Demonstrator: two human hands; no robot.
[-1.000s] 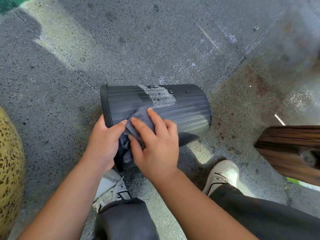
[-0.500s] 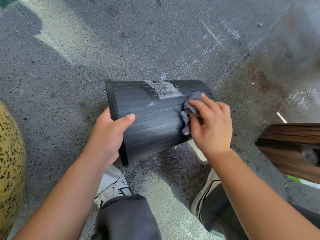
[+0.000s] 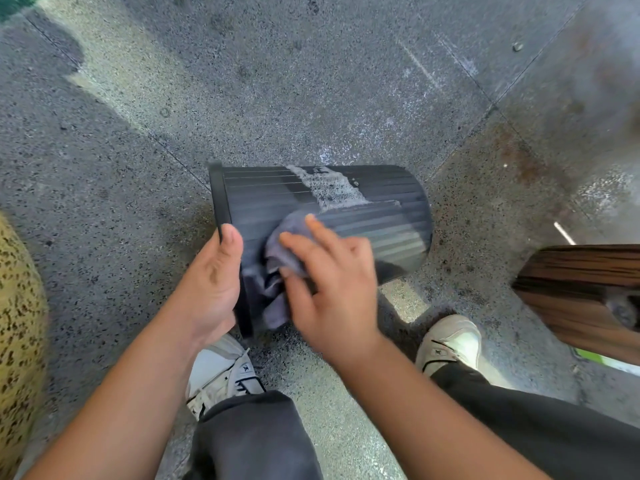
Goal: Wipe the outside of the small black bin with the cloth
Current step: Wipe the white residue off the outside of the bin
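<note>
Position: the small black ribbed plastic bin point(image 3: 363, 216) lies on its side, its rim end toward the person's left, over the speckled grey stone floor point(image 3: 311, 81), in front of the person's feet.

Hands: the left hand point(image 3: 211, 285) grips the bin at its rim end, thumb over the outer wall; the remaining fingers are hidden. The right hand point(image 3: 332, 282) has its fingers extended, nearly flat, pressing the crumpled grey-purple cloth point(image 3: 277, 271) against the ribbed wall close to the rim. The right hand is blurred.

Risks, as judged:
- The bin is round and gripped at one end only; firm pressure from the cloth could roll or twist it out of the left hand.
- The cloth is pressed rather than clenched; its loose folds hanging below could slip free.
- A pale crusted patch point(image 3: 332, 192) sits on the upper wall, above the cloth. Strokes along the lower wall would miss it.
- The grooves may retain dirt under a flat wipe.

Count: one bin, one cloth, two hands, two white shoes point(image 3: 450, 341), one dark wooden piece point(image 3: 581, 289) at the right edge, one yellow spotted object point(image 3: 17, 323) at the left edge.
</note>
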